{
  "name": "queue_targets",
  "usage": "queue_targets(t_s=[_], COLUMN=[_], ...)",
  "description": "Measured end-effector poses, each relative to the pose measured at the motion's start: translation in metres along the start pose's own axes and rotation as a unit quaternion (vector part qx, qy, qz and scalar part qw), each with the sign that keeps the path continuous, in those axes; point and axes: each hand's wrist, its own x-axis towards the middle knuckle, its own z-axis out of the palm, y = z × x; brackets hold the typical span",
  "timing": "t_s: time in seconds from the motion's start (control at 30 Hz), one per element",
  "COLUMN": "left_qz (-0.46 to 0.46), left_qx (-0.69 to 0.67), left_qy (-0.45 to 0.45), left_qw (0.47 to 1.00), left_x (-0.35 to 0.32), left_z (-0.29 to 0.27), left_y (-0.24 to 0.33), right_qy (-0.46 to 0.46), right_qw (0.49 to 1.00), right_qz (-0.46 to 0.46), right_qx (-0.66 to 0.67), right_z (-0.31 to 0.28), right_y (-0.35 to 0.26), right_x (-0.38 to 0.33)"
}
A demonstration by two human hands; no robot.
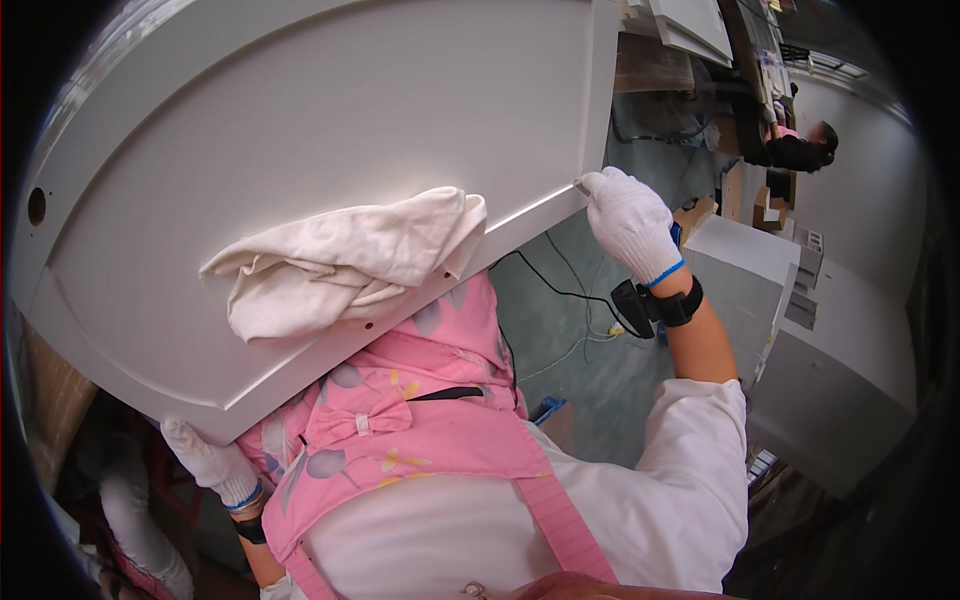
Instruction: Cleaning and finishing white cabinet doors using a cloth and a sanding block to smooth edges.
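A large white cabinet door panel (400, 110) with a raised frame and a recessed middle lies in front of me, tilted across the view. A crumpled cream cloth (350, 260) rests on its near part, partly over the frame. My right hand (632, 222), in a white knitted glove, is closed at the panel's right edge. A small greyish tip shows at its fingers, too small to name. My left hand (208, 462), gloved too, is at the panel's near left corner, gripping its edge; some of its fingers are hidden.
A black cable (570, 292) hangs from the device on my right wrist toward the green floor (555, 350). White cabinets (830, 370) stand at the right. Another person (800, 148) is farther off at the upper right. A pink apron (400, 420) covers my front, against the panel.
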Motion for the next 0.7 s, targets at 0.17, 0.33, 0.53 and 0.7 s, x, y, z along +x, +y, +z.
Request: queue_targets(t_s=[0.17,0.33,0.53,0.7], left_qz=[-0.006,-0.012,-0.008,-0.002], left_qx=[-0.021,0.053,0.063,0.05], left_qy=[-0.009,0.023,0.03,0.027], left_qw=[1.0,0.998,0.998,0.998], left_x=[0.001,-0.003,-0.003,-0.004], left_z=[-0.002,0.012,0.004,0.011], left_y=[0.0,0.01,0.007,0.011], right_qy=[0.011,0.069,0.032,0.019], right_qw=[0.998,0.997,0.996,0.999], right_qz=[-0.062,-0.015,-0.059,-0.006], right_qx=[0.023,0.02,0.065,0.036], right_z=[-0.004,0.005,0.003,0.001], right_y=[-0.024,-0.005,-0.019,-0.012], right_x=[-0.013,-0.009,-0.016,-0.013])
